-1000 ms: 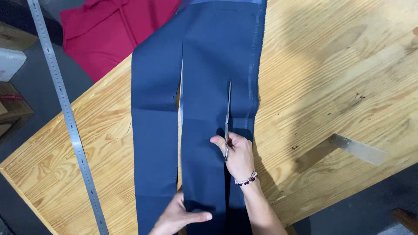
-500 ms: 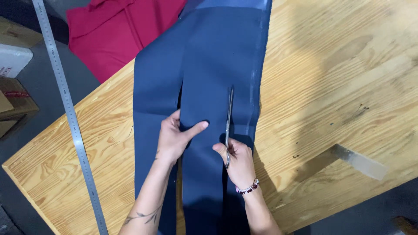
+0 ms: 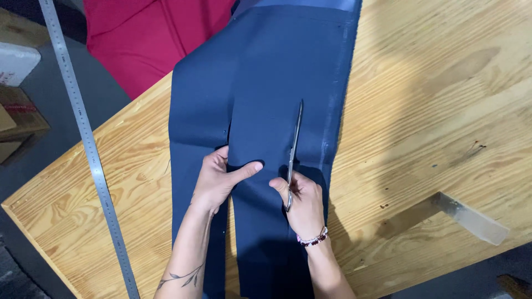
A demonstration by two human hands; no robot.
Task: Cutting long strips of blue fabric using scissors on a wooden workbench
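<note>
The right hand [image 3: 302, 202] is closed around the handles of a pair of scissors [image 3: 292, 152], its fingers curled through the grips. The long metal blades point away from the person and lie nearly shut along a cut in a length of dark blue cloth [image 3: 266, 83]. The left hand [image 3: 221, 177] lies flat on the same cloth just beside the right hand, fingers spread and thumb stretched toward the scissors, pressing down the strip between two cuts and gripping nothing. A beaded bracelet [image 3: 313, 239] circles the right wrist, and a leaf tattoo shows on the left forearm.

The blue cloth runs lengthwise from the near edge of a pale wooden table [image 3: 443, 111] to the far edge, cut into long strips at the near end. A red piece of cloth [image 3: 149, 39] lies past the table's far left edge, partly under the blue. A long metal ruler [image 3: 88, 149] lies along the table's left side. Near the right edge sits a small flat metal piece [image 3: 471, 218].
</note>
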